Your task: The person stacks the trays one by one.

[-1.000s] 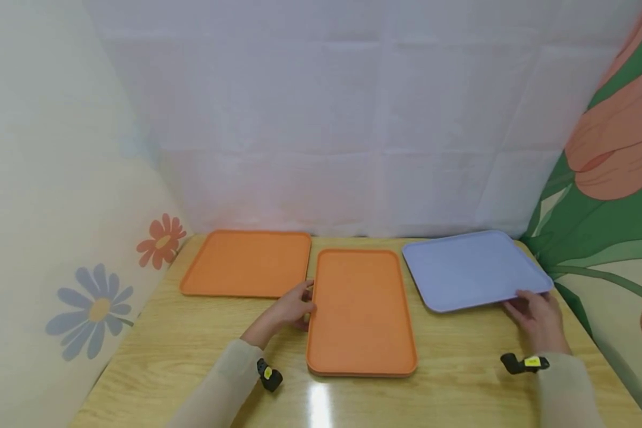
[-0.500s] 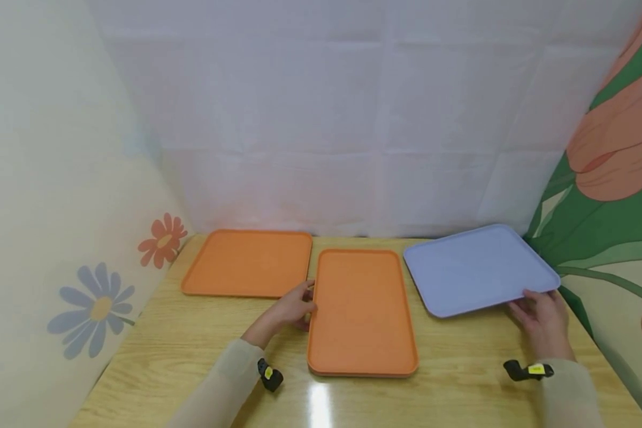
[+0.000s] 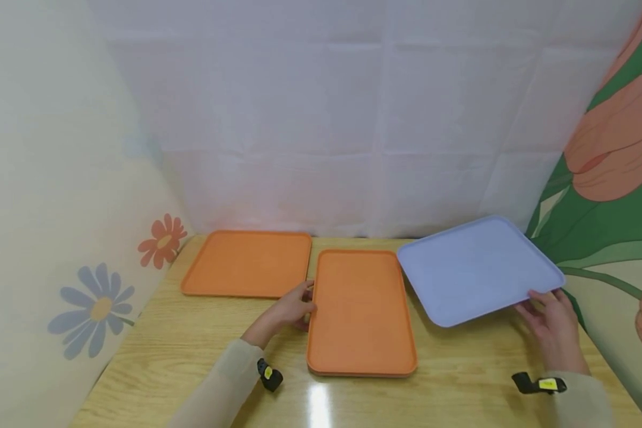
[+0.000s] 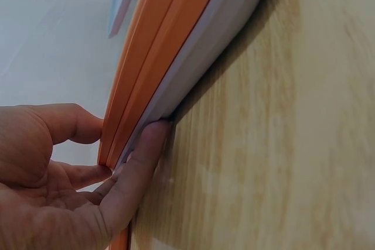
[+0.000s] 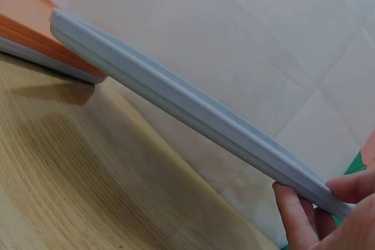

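In the head view my right hand [image 3: 551,324] grips a light blue tray [image 3: 478,267] near its right front corner, thumb above and fingers below. The right wrist view shows this tray [image 5: 193,115] raised off the table and slanted. My left hand [image 3: 291,306] holds the left long side of a tray stack [image 3: 361,309] in the middle. From the left wrist, two orange trays [image 4: 158,33] top the stack, with a pale layer [image 4: 211,39] underneath. The left thumb and a finger touch the orange rims; another finger reaches the stack's base.
Another orange tray [image 3: 251,264] lies crosswise at the back left of the wooden table [image 3: 192,339]. A white cloth [image 3: 299,119] hangs behind the table. Flower-patterned walls [image 3: 610,238] stand at both sides.
My right hand has moved right and toward me, and the blue tray has risen and tilted more, its left edge now near the middle stack. The left hand and orange trays stay put.
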The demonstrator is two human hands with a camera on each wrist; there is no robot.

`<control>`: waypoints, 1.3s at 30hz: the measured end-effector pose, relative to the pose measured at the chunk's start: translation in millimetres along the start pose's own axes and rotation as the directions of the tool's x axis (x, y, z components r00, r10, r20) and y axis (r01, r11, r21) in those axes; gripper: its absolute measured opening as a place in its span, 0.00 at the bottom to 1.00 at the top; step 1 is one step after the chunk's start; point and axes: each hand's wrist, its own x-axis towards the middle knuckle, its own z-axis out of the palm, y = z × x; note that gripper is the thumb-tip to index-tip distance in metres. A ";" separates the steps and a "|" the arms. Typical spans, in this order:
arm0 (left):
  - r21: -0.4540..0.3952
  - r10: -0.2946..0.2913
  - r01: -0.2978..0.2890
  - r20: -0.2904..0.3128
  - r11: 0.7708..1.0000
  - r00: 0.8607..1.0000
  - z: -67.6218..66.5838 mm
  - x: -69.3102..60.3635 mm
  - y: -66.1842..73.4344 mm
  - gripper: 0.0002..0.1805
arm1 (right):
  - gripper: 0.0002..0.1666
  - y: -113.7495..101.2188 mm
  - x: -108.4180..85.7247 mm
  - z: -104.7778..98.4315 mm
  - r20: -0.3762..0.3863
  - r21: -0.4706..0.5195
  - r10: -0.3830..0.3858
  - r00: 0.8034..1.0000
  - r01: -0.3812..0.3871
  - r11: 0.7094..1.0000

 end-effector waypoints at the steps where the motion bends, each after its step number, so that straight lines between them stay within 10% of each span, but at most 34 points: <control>1: -0.001 -0.002 0.002 -0.004 1.000 1.000 0.0 0.2 -0.2 0.41 | 0.54 -0.2 -0.9 0.5 0.011 -0.016 0.002 1.000 -0.001 1.000; 12: -0.026 -0.007 0.006 -0.007 1.000 1.000 -0.6 0.7 -1.1 0.41 | 0.40 7.3 -7.9 3.7 0.231 -0.053 -0.017 0.973 0.030 0.998; 23: -0.047 -0.007 0.006 -0.023 0.999 1.000 -2.7 -1.5 -1.1 0.39 | 0.43 20.3 -14.8 16.1 0.269 -0.227 -0.005 0.963 0.068 0.971; 39: 0.100 0.164 -0.155 -0.085 0.983 0.983 -13.9 -14.0 17.5 0.26 | 0.23 43.5 -21.3 40.6 0.408 -0.321 0.041 0.912 0.101 0.942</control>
